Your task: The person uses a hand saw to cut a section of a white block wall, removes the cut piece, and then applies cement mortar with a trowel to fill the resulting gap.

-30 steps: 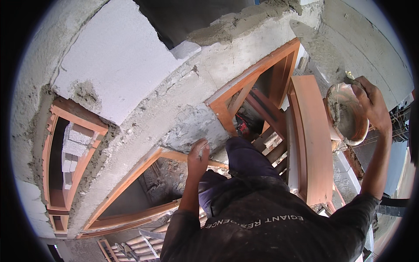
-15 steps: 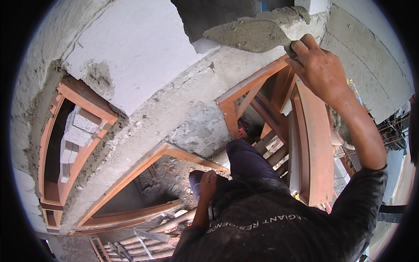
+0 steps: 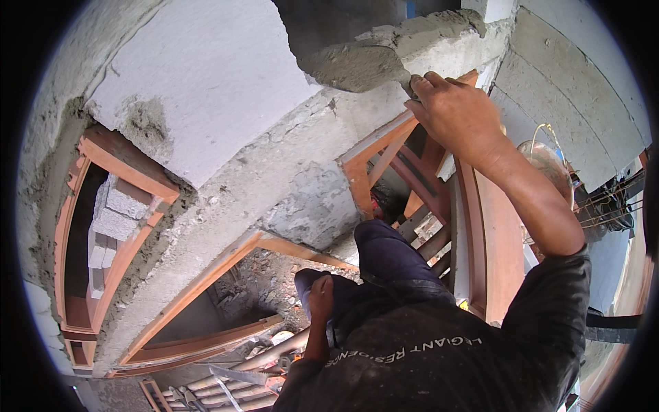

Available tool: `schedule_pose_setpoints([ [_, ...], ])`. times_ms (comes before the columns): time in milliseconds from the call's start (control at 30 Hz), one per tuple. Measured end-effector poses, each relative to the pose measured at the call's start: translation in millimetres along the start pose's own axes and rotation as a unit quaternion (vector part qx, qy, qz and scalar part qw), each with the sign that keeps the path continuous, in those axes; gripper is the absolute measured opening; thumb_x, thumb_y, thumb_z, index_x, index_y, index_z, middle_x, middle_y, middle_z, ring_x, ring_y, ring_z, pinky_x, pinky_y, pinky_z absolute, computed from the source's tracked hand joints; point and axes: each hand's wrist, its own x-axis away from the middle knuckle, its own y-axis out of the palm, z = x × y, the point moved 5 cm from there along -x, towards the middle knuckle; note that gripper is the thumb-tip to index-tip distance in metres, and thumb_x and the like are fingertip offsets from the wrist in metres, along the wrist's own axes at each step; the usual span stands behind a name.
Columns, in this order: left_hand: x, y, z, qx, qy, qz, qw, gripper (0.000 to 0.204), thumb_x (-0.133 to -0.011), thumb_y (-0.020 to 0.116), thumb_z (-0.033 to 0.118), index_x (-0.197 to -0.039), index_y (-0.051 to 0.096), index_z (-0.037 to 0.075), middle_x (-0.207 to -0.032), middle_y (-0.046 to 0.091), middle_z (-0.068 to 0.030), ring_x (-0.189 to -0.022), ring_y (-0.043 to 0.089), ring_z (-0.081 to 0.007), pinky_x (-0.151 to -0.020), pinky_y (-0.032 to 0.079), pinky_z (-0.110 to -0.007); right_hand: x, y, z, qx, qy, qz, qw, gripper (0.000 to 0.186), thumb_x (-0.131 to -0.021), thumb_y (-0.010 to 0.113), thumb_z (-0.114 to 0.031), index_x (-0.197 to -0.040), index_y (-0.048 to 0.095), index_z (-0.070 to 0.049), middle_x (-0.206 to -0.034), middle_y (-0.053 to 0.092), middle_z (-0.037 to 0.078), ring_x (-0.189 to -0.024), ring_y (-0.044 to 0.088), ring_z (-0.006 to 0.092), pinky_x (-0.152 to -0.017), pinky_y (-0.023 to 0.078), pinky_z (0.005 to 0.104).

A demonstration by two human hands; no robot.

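The right hand (image 3: 456,113) is raised against the concrete wall (image 3: 226,123), its fingers (image 3: 420,89) together and curled around a handle that barely shows — the tool itself cannot be made out beyond the load it carries. That load is a lump of wet grey mortar (image 3: 357,65), which sits just to the left of the right hand, pressed up against the rough upper edge of the wall where a dark gap opens above it. More mortar (image 3: 439,24) lies spread along the same edge, just above the hand.

The left hand (image 3: 320,299) is well below the mortar lump, low against the person's own dark trouser leg (image 3: 384,254). Its fingers look bent inward and it rests on the knee, but whether it grips anything cannot be told.

Under the right hand, an orange-brown wooden frame (image 3: 374,147) is set into the wall; a second wooden frame (image 3: 199,288) lies further below and left of the lump, edging an opening with rubble inside. Far left of the lump, a third wooden frame (image 3: 110,158) holds stacked grey blocks (image 3: 113,213). To the right of the right forearm, a round pan (image 3: 546,165) smeared with mortar shows partly behind the arm. Below the left hand are timber slats (image 3: 226,391) — well apart from the mortar.
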Motion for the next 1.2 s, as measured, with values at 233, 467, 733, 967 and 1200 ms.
schedule_pose_setpoints([
  [233, -6.9, 9.0, 27.9, -0.006, 0.012, -0.020, 1.000, 0.031, -0.090, 0.057, 0.028, -0.104, 0.063, 0.001, -0.100, 0.064, -0.0161, -0.095, 0.063, -0.0282, -0.083, 0.048, -0.036, -52.7, -21.4, 26.5, 0.020, 0.002, 0.040, 0.999, 0.030, -0.089, 0.056, -0.029, -0.099, 0.062, -0.002, -0.085, 0.066, 0.019, -0.080, 0.065, 0.0343, -0.071, 0.053, 0.0420],
  [467, 12.3, 2.9, 3.5, -0.025, 0.013, 0.040, 0.999, 0.030, -0.091, 0.056, 0.025, -0.101, 0.064, -0.002, -0.098, 0.066, -0.0185, -0.091, 0.064, -0.0300, -0.080, 0.049, -0.038, -36.5, -33.1, 41.6, 0.035, 0.003, 0.075, 0.997, 0.028, -0.088, 0.057, -0.028, -0.100, 0.063, -0.005, -0.093, 0.066, 0.014, -0.082, 0.064, 0.0346, -0.074, 0.053, 0.0421],
  [733, -1.7, -3.9, -23.3, -0.033, 0.029, 0.021, 0.999, 0.030, -0.090, 0.056, 0.023, -0.099, 0.064, -0.004, -0.092, 0.066, -0.0191, -0.086, 0.064, -0.0295, -0.078, 0.049, -0.038, 100.6, -17.8, 125.7, -0.180, 0.241, 0.055, 0.952, 0.032, -0.084, 0.059, -0.031, -0.091, 0.064, 0.000, -0.084, 0.063, 0.020, -0.079, 0.063, 0.0357, -0.071, 0.049, 0.0442],
  [967, -31.7, -2.8, -20.9, -0.060, 0.045, -0.023, 0.997, 0.037, -0.092, 0.051, 0.027, -0.100, 0.063, -0.008, -0.087, 0.066, -0.0187, -0.079, 0.062, -0.0270, -0.073, 0.048, -0.037, 255.1, -29.0, 242.2, -0.083, 0.443, -0.156, 0.879, 0.036, -0.077, 0.069, -0.031, -0.091, 0.065, 0.002, -0.077, 0.066, 0.019, -0.071, 0.065, 0.0292, -0.068, 0.048, 0.0404],
  [1200, -46.8, 33.4, 28.4, -0.106, 0.046, -0.076, 0.990, 0.039, -0.092, 0.048, 0.029, -0.104, 0.062, -0.005, -0.089, 0.066, -0.0181, -0.082, 0.063, -0.0297, -0.075, 0.048, -0.037, 325.5, 10.6, 342.5, 0.143, 0.466, -0.378, 0.787, 0.032, -0.082, 0.058, -0.028, -0.102, 0.067, -0.004, -0.102, 0.067, 0.015, -0.099, 0.063, 0.0309, -0.084, 0.050, 0.0406],
])
